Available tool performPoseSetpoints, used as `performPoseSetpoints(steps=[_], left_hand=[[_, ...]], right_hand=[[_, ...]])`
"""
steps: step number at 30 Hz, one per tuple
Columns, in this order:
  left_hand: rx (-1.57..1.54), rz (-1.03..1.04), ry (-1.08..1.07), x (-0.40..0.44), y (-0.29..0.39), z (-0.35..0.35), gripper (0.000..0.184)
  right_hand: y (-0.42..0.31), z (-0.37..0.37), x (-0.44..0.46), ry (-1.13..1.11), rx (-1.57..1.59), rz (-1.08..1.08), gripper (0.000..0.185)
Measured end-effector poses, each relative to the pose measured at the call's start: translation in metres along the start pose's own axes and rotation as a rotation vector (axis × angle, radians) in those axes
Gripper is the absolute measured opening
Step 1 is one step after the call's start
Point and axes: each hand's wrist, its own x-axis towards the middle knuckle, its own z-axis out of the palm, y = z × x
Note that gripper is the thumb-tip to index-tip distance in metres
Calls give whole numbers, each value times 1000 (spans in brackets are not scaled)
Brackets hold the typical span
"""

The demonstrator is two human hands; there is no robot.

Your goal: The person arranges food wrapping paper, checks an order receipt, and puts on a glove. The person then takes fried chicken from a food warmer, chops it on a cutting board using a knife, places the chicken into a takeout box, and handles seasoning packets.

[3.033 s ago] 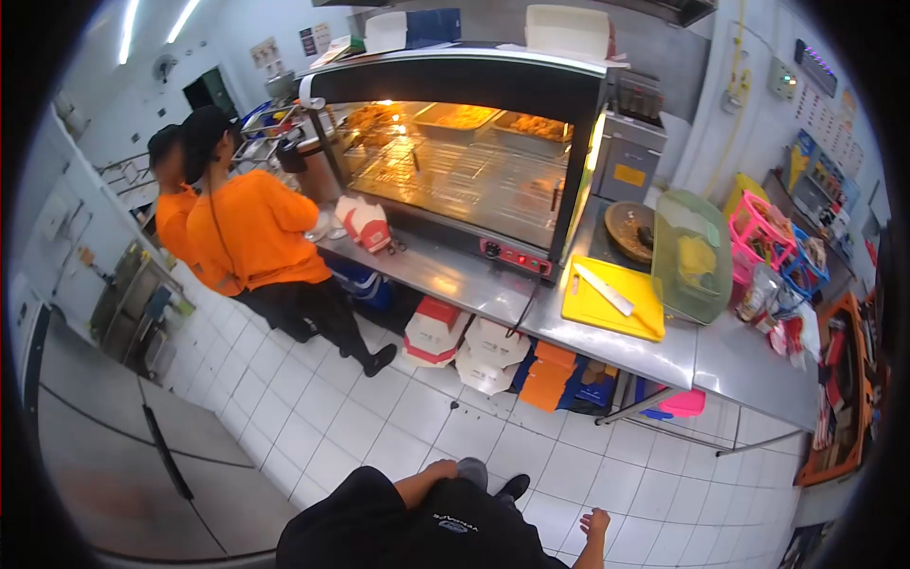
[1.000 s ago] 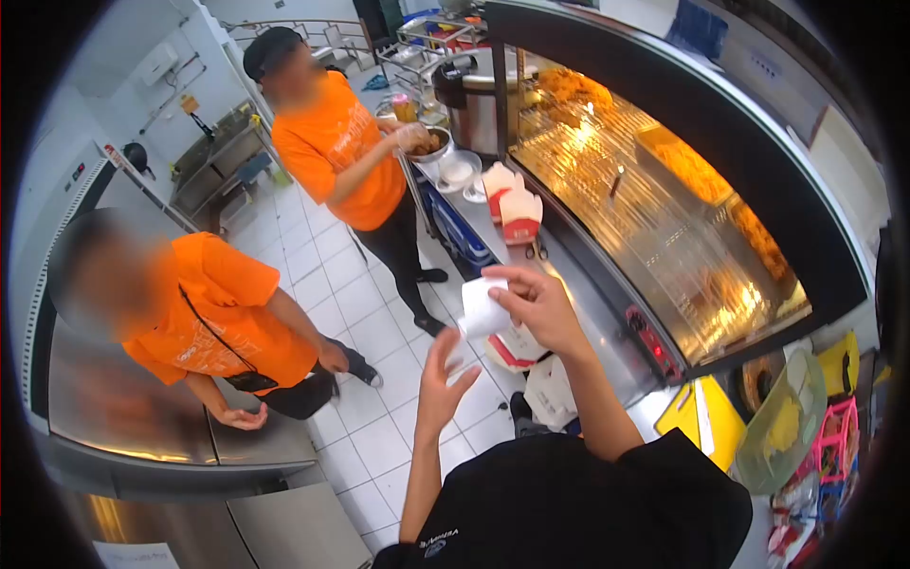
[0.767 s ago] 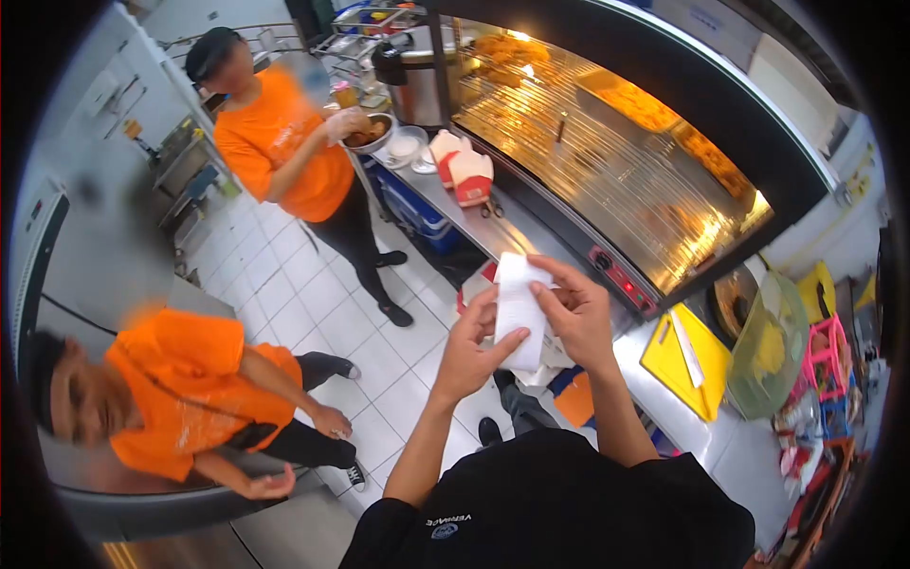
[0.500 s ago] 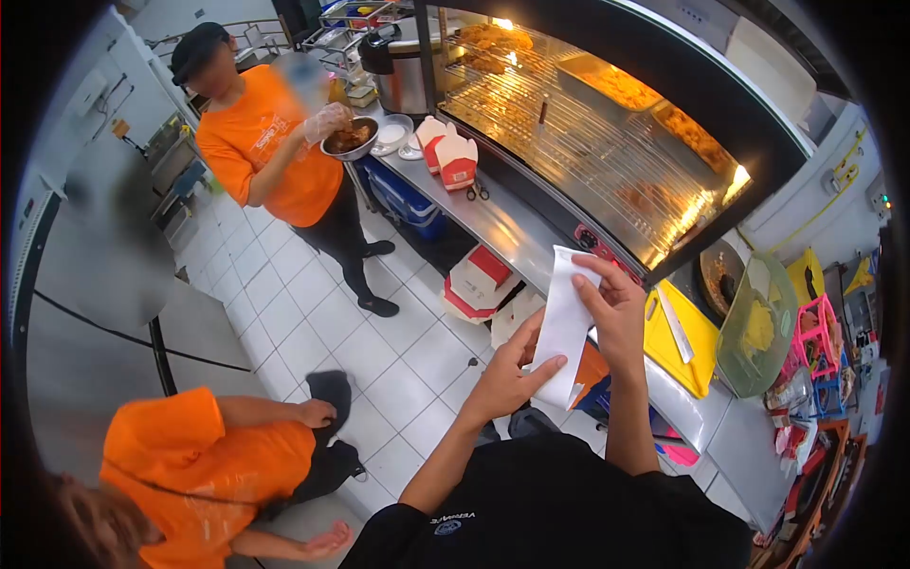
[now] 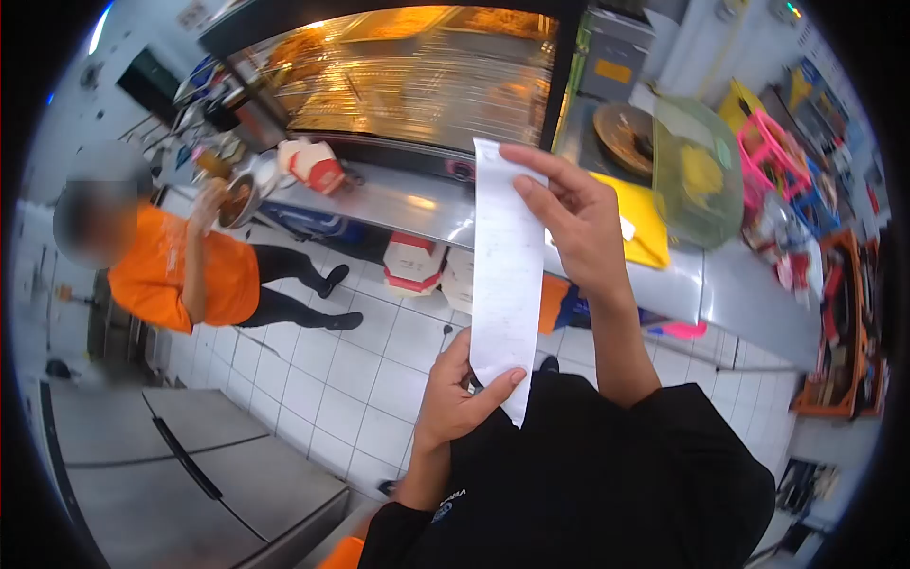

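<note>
A long white paper slip, which looks like a receipt [image 5: 507, 275], is stretched out lengthwise before my chest, with faint print on it. Its lower end is pinched by my left hand [image 5: 460, 394], the thumb lying on the front face. My right hand [image 5: 573, 213] grips the upper right edge between thumb and fingers. The slip's bottom corner hangs free below my left thumb.
Beyond the slip runs a steel counter [image 5: 398, 194] under a lit glass food warmer [image 5: 408, 81]. Red-and-white cartons [image 5: 313, 166] stand on it. To the right are a yellow cutting board [image 5: 640, 228] and a green translucent container [image 5: 697, 171]. A person in orange [image 5: 190, 266] holds a bowl [image 5: 239, 201] at left.
My view has turned to the right. The slip is now straighter and shows more of its length, my hands farther apart. The second person in orange has almost left the view.
</note>
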Motion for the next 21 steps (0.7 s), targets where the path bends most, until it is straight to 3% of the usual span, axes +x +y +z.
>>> performPoseSetpoints(steps=[9,15,21], left_hand=[[62,74,-161,22,-33,109,43],[-31,3,-195,28,-51,165,28],[84,-10,-254,31,-71,207,21]], right_hand=[[-18,-132,-41,213,82,-93,29],[-25,-200,-74,304,79,-121,29],[-30,-252,-100,378,42,-98,28]])
